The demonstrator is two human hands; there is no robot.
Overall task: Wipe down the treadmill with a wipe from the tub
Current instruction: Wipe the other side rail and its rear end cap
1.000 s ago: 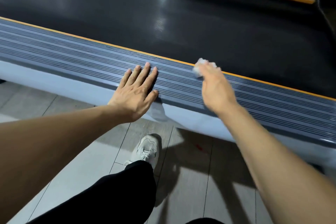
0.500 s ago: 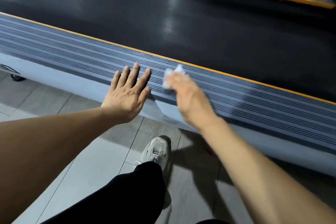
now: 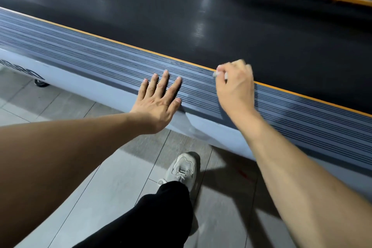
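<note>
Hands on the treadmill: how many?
2. Left hand rests flat on the ribbed side rail; right hand grips the wipe at the rail's orange edge.

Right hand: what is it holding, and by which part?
The right hand grips a crumpled white wipe, bunched inside curled fingers; only a scrap shows.

The right hand [image 3: 234, 88] is motion-blurred and hides nearly all of the wipe [image 3: 215, 74].
</note>
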